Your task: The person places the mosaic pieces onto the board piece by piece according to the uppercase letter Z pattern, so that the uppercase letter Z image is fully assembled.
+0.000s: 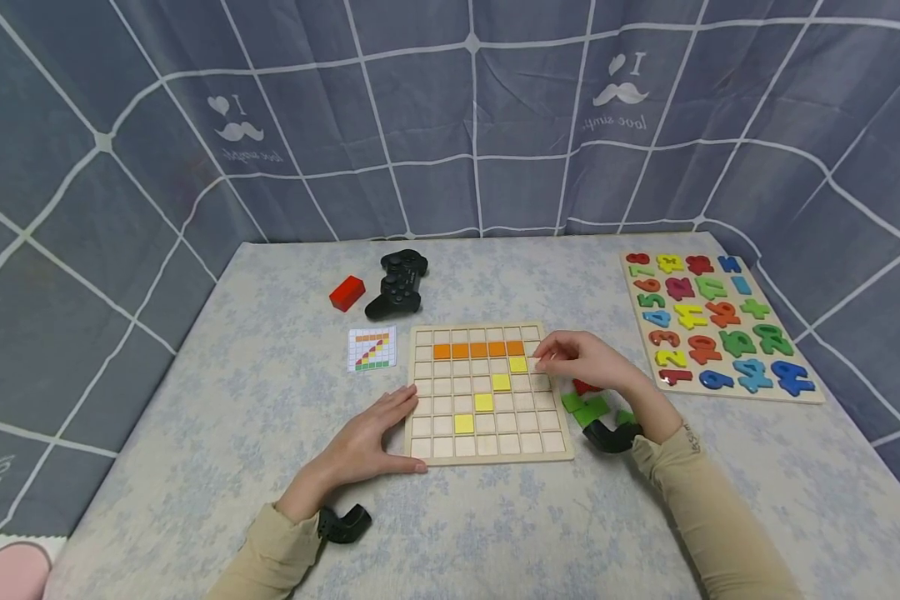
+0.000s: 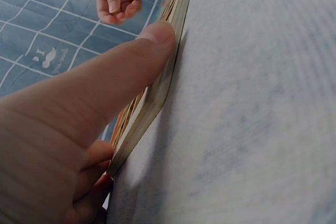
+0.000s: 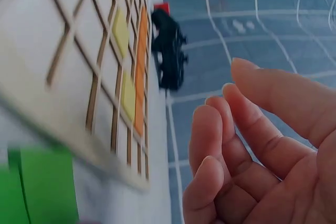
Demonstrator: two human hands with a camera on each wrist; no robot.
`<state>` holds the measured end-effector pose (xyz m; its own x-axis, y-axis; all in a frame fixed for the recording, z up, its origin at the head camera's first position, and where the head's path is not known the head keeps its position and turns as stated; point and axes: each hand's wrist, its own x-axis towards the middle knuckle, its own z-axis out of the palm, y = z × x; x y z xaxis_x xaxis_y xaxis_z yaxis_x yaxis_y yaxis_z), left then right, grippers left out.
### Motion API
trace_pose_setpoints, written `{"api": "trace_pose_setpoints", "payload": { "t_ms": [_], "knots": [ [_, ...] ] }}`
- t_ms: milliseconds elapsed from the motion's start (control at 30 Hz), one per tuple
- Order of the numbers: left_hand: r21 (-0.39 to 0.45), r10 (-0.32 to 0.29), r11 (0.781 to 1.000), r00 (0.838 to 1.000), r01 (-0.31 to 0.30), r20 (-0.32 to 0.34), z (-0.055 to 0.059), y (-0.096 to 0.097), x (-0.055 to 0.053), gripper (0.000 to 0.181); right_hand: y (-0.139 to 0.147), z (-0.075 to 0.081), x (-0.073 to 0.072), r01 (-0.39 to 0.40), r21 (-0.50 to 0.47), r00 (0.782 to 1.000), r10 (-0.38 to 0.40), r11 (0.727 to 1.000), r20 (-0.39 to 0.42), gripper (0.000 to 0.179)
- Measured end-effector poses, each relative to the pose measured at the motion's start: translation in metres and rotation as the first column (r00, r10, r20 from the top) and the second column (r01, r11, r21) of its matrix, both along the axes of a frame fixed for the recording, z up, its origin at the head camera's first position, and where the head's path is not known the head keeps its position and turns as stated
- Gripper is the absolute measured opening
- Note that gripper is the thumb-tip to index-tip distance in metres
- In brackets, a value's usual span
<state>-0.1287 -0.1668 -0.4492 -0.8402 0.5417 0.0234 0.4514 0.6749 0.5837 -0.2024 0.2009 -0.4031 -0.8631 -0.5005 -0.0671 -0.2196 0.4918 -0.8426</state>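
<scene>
the board (image 1: 507, 422) is seen at the centre of the head view, flat on the worktop (image 1: 195, 417), and its pattern is judged about half built. a row of five orange tiles (image 1: 478, 350) is laid near its top, and four yellow tiles (image 1: 483, 403) are set on a slant below, from upper right to lower left. on the card (image 1: 372, 349), left of the board, an orange row, a yellow-and-red slant and a green bottom row are printed; if that is being followed, red and green are left to be placed. green tiles (image 1: 592, 410) and a red piece (image 1: 585, 386) are heaped just beside the right edge. the board is pale wood, divided into square cells, most of them bare. its lower left is touched by the left hand (image 1: 371, 440), fingers extended, nothing grasped. the right hand (image 1: 587, 360) is held by the upper right edge, fingers loosely bent, thumb apart, nothing seen between them.
</scene>
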Motion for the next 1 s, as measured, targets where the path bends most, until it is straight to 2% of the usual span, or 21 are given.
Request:
{"api": "trace_pose_setpoints", "payload": {
  "t_ms": [333,500,733,1000],
  "knots": [
    [0.001,0.001,1.000,1.000,-0.001,0.003,-0.001,0.000,0.000,0.102,0.032,-0.002,-0.009,0.140,0.075,0.989,-0.136,0.987,-0.057,0.029],
    [-0.004,-0.002,1.000,1.000,0.002,-0.004,0.000,0.000,0.000,0.101,0.042,-0.002,-0.011,0.193,0.085,0.981,-0.191,0.977,-0.032,0.031],
    [0.005,-0.004,1.000,1.000,0.005,-0.012,-0.002,-0.001,0.000,0.101,0.046,-0.007,-0.014,0.230,0.115,0.973,-0.232,0.966,0.002,0.034],
    [0.017,-0.007,1.000,1.000,0.007,-0.009,-0.002,-0.001,0.000,0.101,0.050,-0.020,-0.018,0.270,0.167,0.962,-0.272,0.948,-0.006,0.031]
  ]
}}
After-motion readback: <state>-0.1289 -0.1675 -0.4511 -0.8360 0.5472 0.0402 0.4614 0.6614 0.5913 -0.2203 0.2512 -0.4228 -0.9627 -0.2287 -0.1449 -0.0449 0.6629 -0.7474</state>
